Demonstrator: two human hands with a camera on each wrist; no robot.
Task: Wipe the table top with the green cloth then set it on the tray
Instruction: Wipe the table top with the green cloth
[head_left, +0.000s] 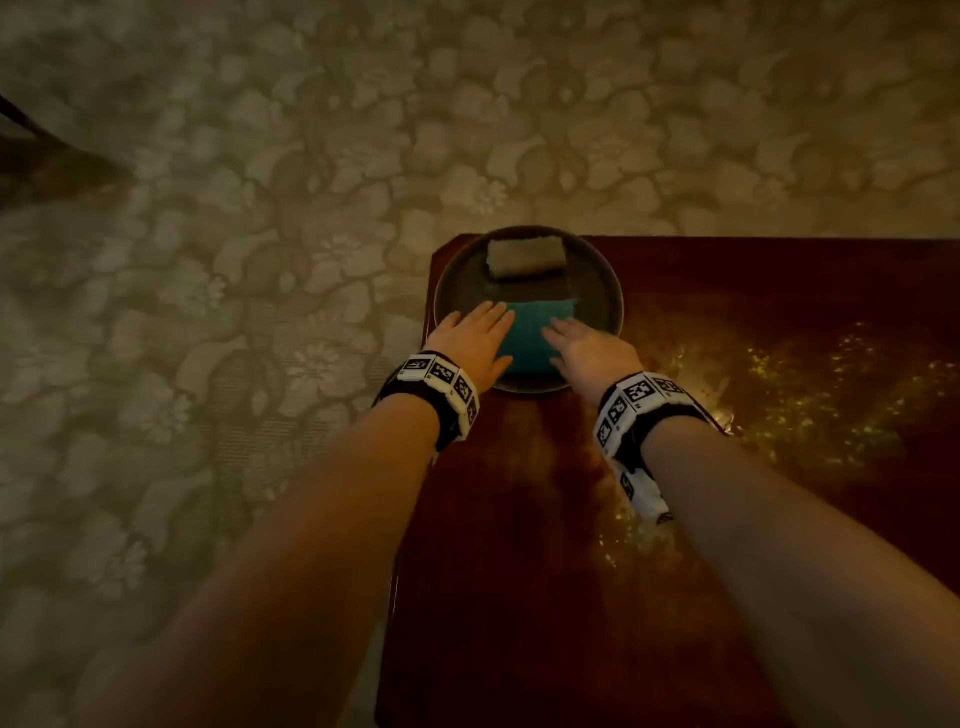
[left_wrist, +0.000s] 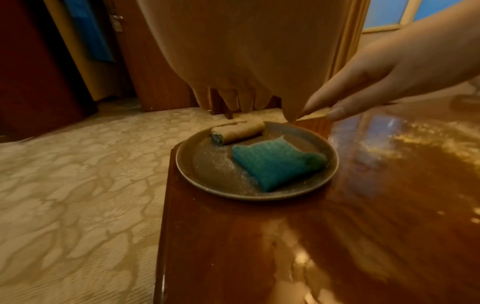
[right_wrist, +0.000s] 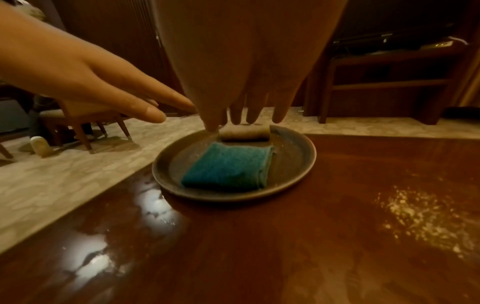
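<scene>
The green cloth (head_left: 535, 338) lies folded on the near half of the round dark tray (head_left: 613, 296), which stands at the table's far left corner. My left hand (head_left: 480, 332) hovers over the cloth's left edge and my right hand (head_left: 576, 338) over its right edge. In both wrist views the cloth (left_wrist: 278, 164) (right_wrist: 228, 166) lies flat and untouched. The fingers of the left hand (left_wrist: 233, 98) and the right hand (right_wrist: 246, 115) hang straight above the tray (left_wrist: 189, 170) (right_wrist: 298, 156), holding nothing.
A rolled beige cloth (head_left: 524, 257) lies on the tray's far half. Pale crumbs (head_left: 805, 405) are scattered over the right of the glossy wooden table top (head_left: 571, 519). Patterned carpet (head_left: 208, 312) lies left and beyond. A chair (right_wrist: 85, 123) stands on the floor.
</scene>
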